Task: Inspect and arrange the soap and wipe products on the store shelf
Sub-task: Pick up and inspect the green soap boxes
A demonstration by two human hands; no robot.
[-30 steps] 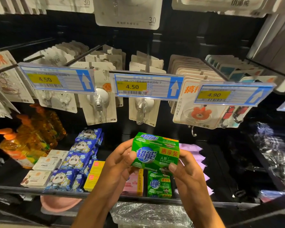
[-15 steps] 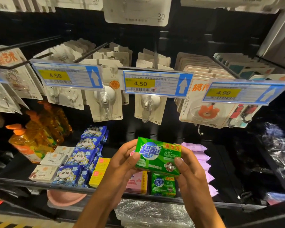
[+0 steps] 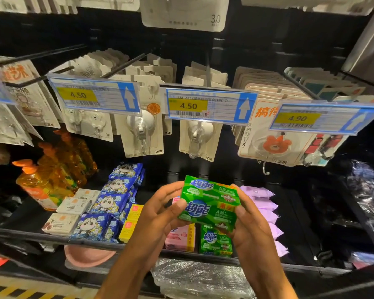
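Both hands are clamped on one green soap pack (image 3: 209,203), which is held up in front of the shelf and clear of it. The left hand (image 3: 160,214) grips the pack's left end, thumb on the printed front and fingers curled behind. The right hand (image 3: 251,225) takes the right end the same way. The pack is tilted, so its top face and front both show.

The step in hand looks like inspection before the pack goes back. To do it well, keep the thumbs near the ends so they leave the print uncovered. Turn the pack slowly between the two hands so each face shows in turn, and check the wrap and corners for tears or dents. Blur hides such detail here.

Directly beneath the hands, a second green soap pack (image 3: 216,242) stands at the shelf's front edge (image 3: 52,237). It is just beside a pink soap box (image 3: 180,238) under the left hand. The held pack probably belongs behind or on top of that green one, though the hands hide the space. Set it down label forward and square with its neighbour. Lower it straight, so it knocks neither the purple packs (image 3: 266,212) right of the right hand nor the yellow boxes (image 3: 132,221) and blue panda-print packs (image 3: 108,203) left of the left hand.
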